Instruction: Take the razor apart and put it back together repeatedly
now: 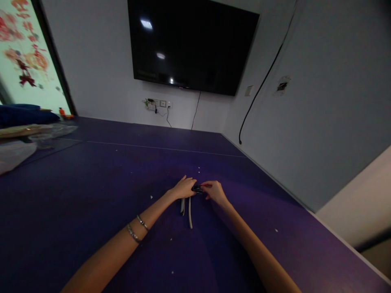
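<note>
In the middle of the purple table, my two hands come close together. My left hand lies palm down, its fingers reaching forward over a small black object. From the right, my right hand pinches the near side of that black object with thumb and fingers. What the object is, I cannot make out. Below my left hand a thin pale strip curves toward me across the table. Beside it lies a short, flat, grey and black piece, its upper end hidden under the hand.
Small white scraps are scattered on the table. Clear plastic bags and dark blue cloth lie at the far left, near a small orange item. A black cable hangs down the right wall. A television is mounted ahead.
</note>
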Demonstrator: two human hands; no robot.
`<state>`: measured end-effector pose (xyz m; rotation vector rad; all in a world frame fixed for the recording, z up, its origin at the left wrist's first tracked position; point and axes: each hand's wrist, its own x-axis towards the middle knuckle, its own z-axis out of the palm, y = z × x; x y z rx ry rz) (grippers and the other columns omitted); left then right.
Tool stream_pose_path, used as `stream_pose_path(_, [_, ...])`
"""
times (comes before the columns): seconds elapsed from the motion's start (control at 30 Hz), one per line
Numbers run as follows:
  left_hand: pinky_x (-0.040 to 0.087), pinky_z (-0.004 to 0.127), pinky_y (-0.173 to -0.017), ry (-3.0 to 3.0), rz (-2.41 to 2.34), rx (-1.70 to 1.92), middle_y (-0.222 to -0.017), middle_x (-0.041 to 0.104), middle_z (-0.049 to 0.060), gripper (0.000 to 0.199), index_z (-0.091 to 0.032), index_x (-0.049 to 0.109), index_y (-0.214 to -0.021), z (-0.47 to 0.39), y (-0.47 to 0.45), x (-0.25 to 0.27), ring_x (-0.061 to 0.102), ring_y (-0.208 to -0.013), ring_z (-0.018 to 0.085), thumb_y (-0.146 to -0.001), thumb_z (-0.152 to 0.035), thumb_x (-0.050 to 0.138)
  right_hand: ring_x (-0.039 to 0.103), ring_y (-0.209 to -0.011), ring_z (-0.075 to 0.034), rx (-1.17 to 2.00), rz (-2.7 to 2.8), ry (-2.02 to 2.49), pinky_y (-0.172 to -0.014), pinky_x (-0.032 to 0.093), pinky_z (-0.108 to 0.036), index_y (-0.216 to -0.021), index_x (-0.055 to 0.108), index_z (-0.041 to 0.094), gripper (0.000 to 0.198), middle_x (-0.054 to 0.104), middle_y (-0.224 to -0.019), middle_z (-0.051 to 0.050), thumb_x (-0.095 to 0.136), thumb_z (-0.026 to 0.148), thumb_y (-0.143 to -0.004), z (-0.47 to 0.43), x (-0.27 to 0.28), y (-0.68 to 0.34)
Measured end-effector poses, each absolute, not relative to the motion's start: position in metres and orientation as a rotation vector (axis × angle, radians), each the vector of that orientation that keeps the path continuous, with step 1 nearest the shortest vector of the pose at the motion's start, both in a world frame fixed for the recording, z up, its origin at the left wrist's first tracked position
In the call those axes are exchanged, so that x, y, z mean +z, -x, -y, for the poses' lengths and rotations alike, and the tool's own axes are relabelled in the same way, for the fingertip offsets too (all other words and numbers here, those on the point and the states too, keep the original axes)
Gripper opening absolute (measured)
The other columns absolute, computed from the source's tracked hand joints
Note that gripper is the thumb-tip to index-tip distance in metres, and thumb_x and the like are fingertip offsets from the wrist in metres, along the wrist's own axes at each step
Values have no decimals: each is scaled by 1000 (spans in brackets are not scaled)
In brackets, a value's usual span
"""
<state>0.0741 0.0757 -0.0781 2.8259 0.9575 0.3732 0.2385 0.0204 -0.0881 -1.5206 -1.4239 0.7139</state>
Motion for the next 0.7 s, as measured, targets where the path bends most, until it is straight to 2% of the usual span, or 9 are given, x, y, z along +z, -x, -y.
stream_pose_path(0.27, [27, 46, -100, -2774, -924, 489, -106, 62, 10, 38, -15, 56, -105, -72, -72, -79, 54, -105, 26, -71, -31, 61, 53, -38, -6, 699, 1457, 1548, -29, 44, -14, -83, 68, 8, 19, 66, -71, -5, 56, 13, -69, -17, -86, -237])
stream_pose_path(0.53, [26, 45, -101, -2758, -895, 485, -109, 62, 10, 35, -17, 57, -106, -68, -69, -80, 50, -112, 26, -74, -30, 59, 51, -35, -5, 623, 1621, 1577, -27, 39, -13, -82, 70, 9, 21, 67, -77, -6, 53, 15, -72, -12, -81, -237])
stream_pose_path(0.7, [24, 46, -102, -2785, -885, 448, -103, 64, 8, 30, -19, 61, -103, -64, -68, -76, 49, -114, 26, -73, -27, 60, 51, -38, -5, 515, 1779, 1517, -28, 39, -14, -84, 70, 12, 24, 64, -76, -4, 50, 21, -75, -12, -86, -240])
